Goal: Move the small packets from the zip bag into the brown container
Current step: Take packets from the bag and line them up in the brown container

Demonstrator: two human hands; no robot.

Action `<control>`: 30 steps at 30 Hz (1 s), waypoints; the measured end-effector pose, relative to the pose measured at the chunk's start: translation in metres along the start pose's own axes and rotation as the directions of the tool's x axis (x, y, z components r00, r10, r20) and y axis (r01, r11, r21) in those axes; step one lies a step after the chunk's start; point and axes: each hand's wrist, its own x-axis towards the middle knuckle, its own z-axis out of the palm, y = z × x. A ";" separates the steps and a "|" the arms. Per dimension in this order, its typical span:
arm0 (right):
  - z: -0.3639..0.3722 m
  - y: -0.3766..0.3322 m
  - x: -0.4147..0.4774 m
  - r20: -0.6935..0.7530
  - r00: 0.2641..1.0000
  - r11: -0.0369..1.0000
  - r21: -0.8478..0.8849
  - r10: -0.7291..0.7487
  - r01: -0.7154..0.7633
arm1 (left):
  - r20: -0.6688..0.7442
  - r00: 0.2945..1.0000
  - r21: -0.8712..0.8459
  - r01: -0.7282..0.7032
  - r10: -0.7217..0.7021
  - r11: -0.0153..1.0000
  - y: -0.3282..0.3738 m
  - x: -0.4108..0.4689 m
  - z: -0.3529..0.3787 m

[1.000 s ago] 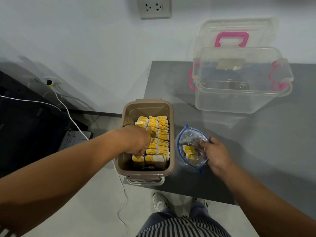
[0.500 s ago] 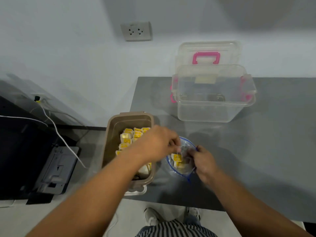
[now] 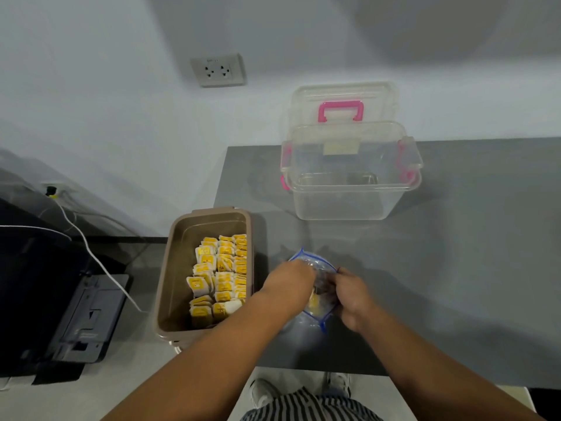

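The brown container (image 3: pixel 182 238) stands at the table's left edge, holding rows of several small yellow-and-white packets (image 3: pixel 221 278). To its right lies the clear zip bag (image 3: pixel 315 262) with a blue rim, its mouth open. My left hand (image 3: pixel 288 287) reaches into the bag's mouth, and its fingers are hidden inside. My right hand (image 3: pixel 352 296) grips the bag's right rim and holds it open. A yellow packet (image 3: pixel 314 302) shows inside the bag between my hands.
A clear plastic box (image 3: pixel 349 189) with pink latches stands at the back of the grey table (image 3: pixel 455 268), its lid with a pink handle leaning behind. A dark device (image 3: pixel 82 317) and a white cable (image 3: pixel 91 253) lie on the floor at left.
My left hand left the brown container and moved right into the zip bag. My right hand stayed on the bag's rim. The camera view shifted back.
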 end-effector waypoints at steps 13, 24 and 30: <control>-0.003 0.003 0.005 0.018 0.998 0.997 -0.052 -0.055 0.056 | -0.096 0.995 -0.097 -0.002 -0.007 0.995 -0.006 -0.004 -0.005; -0.004 0.001 0.005 0.022 0.997 0.995 -0.074 -0.072 0.074 | -0.115 0.993 -0.290 -0.037 0.004 0.956 -0.008 -0.017 -0.014; -0.001 0.001 0.006 -0.002 0.999 0.995 -0.081 -0.051 0.051 | -0.148 0.989 -0.157 -0.033 0.010 0.987 -0.009 -0.017 -0.025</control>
